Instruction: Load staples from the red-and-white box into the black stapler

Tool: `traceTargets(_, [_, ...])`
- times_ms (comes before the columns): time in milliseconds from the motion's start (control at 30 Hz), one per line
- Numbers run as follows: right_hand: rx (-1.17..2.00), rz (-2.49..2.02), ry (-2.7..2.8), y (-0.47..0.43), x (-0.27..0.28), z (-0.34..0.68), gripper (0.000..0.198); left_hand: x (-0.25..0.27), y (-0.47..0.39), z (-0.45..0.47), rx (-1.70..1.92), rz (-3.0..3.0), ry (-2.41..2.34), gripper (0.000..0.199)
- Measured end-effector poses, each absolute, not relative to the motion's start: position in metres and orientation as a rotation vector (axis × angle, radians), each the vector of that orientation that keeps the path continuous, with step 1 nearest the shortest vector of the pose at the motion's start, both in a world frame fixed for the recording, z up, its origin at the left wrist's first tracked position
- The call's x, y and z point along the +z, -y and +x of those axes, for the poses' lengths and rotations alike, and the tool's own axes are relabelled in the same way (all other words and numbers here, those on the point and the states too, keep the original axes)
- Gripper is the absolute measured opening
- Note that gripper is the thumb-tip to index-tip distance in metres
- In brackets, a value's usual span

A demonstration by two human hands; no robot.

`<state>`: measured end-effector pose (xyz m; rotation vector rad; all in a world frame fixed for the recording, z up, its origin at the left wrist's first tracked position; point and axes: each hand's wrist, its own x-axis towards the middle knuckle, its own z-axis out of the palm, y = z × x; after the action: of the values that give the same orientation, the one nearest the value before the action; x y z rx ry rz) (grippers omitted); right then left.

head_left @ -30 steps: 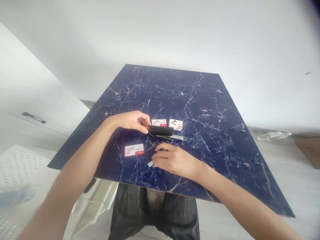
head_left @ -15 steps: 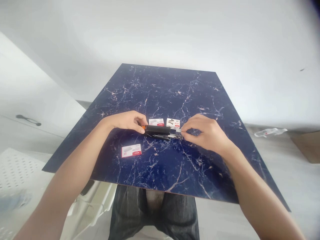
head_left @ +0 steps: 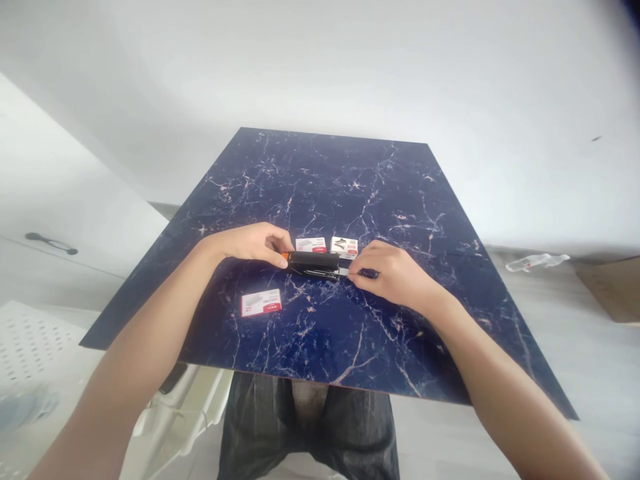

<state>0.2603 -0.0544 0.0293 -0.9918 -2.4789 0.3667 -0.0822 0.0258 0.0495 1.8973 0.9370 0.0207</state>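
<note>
A black stapler (head_left: 314, 261) with an orange end lies sideways on the dark blue marbled table. My left hand (head_left: 257, 243) grips the orange end between thumb and fingers. At the stapler's right end my right hand (head_left: 387, 270) is closed in a pinch on a silvery strip that looks like a staple strip (head_left: 344, 271), touching the open metal channel. The fingers partly hide this strip. Just behind the stapler stand a red-and-white staple box (head_left: 311, 245) and a smaller white box (head_left: 344, 247). Another staple box (head_left: 261, 303) lies nearer me, to the left.
The blue marbled tabletop (head_left: 325, 180) reaches back to the white wall. A clear plastic item (head_left: 537, 262) and a cardboard box (head_left: 613, 287) lie beyond its right edge. At left stands a white cabinet with a dark handle (head_left: 51, 243), above a white perforated item (head_left: 35, 340).
My right hand has moved left, closer to the stapler, with the silvery strip, which now shows less between fingers and stapler. The left hand stays on the orange end.
</note>
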Motion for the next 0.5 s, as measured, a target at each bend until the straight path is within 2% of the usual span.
traceTargets(100, [0.306, -1.051, 2.482, 0.058, 0.034, 0.261, 0.017, 0.050, -0.026, -0.082, 0.012, 1.900, -0.944, 0.030])
traceTargets(200, [0.247, -1.313, 2.429, 0.064, 0.043, 0.263, 0.016, 0.049, -0.026, -0.082, 0.016, 1.904, -0.950, 0.030])
traceTargets(267, [0.335, -1.428, 2.458, 0.068, 0.049, 0.264, 0.016, 0.049, -0.026, -0.082, 0.028, 1.893, -0.934, 0.031])
traceTargets(400, [0.640, -1.350, 2.498, 0.072, 0.048, 0.254, 0.012, 0.051, -0.024, -0.081, 0.014, 1.895, -0.946, 0.037])
traceTargets(500, [0.642, -1.260, 2.473, 0.077, 0.039, 0.241, 0.012, 0.054, -0.020, -0.077, 0.005, 1.929, -0.989, 0.037])
